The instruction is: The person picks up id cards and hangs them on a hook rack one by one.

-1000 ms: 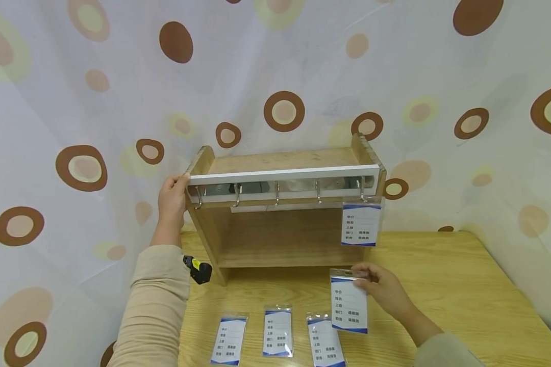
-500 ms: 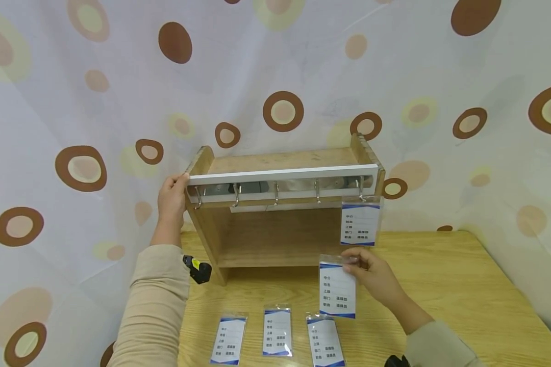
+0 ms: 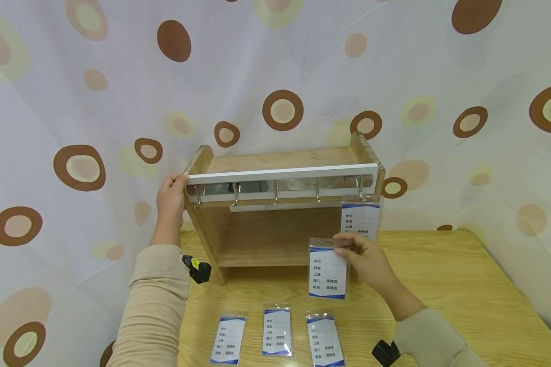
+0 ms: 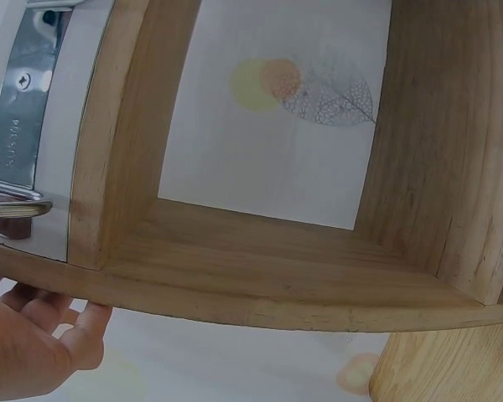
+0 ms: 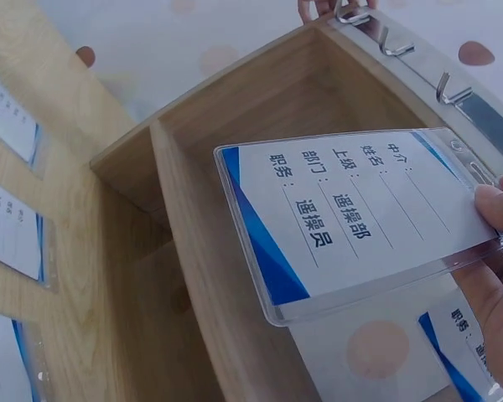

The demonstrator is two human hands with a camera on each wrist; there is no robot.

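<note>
My right hand [image 3: 365,257] pinches the upper right corner of a clear-sleeved badge card [image 3: 328,272], white with blue corners, held upright before the wooden shelf [image 3: 266,237]. In the right wrist view, thumb and fingers grip that badge card [image 5: 352,213] near its slot. Behind it, another badge card [image 3: 360,214] hangs from the rightmost hook of the metal hook rail [image 3: 298,186], partly covered by the hand. My left hand [image 3: 171,204] holds the shelf's upper left corner; the left wrist view shows its fingers [image 4: 88,335] against the side panel's edge.
Three more badge cards lie in a row on the wooden table: left card [image 3: 228,339], middle card [image 3: 277,330] and right card [image 3: 325,340]. A patterned cloth [image 3: 239,61] hangs behind the shelf. The other hooks, such as the middle hook [image 3: 276,193], carry nothing.
My right hand has lifted the badge card up and to the left, from above the table to in front of the shelf. The left hand stays on the shelf's corner.
</note>
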